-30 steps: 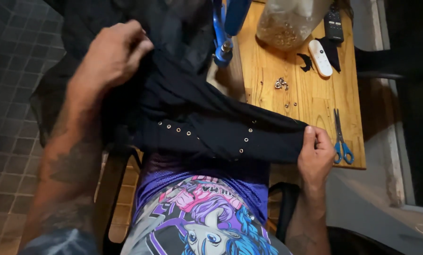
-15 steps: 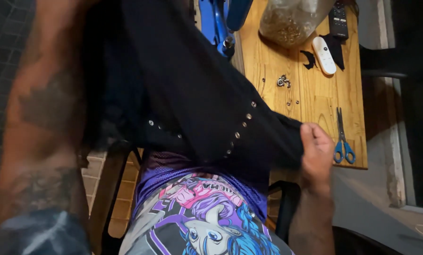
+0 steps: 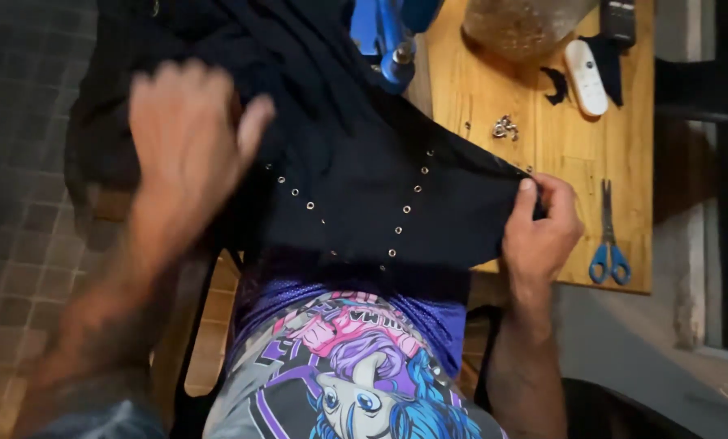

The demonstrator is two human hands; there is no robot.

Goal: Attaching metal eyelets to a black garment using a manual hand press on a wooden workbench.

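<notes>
Hands: left hand (image 3: 189,142) blurred, fingers loosely spread, palm laid on the black garment (image 3: 356,187); right hand (image 3: 543,232) pinching the garment's far edge between thumb and fingers, over the table's near side.
Garment: dark fabric pulled taut between both hands, spanning from the lap to the wooden table (image 3: 543,154); two converging rows of small metal eyelets (image 3: 405,210) run across its front panel.
Step in hand: judged to be spreading and straightening the cloth to look over or place the eyelet rows.
Next move calls for: the right-hand pinch kept firm and the fabric flat and unwrinkled where the rows end, so a further spot can be lined up.
Blue press tool (image 3: 388,41): upright at the table's edge, partly behind the cloth.
Loose eyelets (image 3: 504,128): small heap on the tabletop.
Blue-handled scissors (image 3: 609,236): just beside the right hand.
White remote (image 3: 585,77): further back.
Clear jar (image 3: 518,24): at top, contents unclear.
Printed shirt (image 3: 356,382): below the cloth.
</notes>
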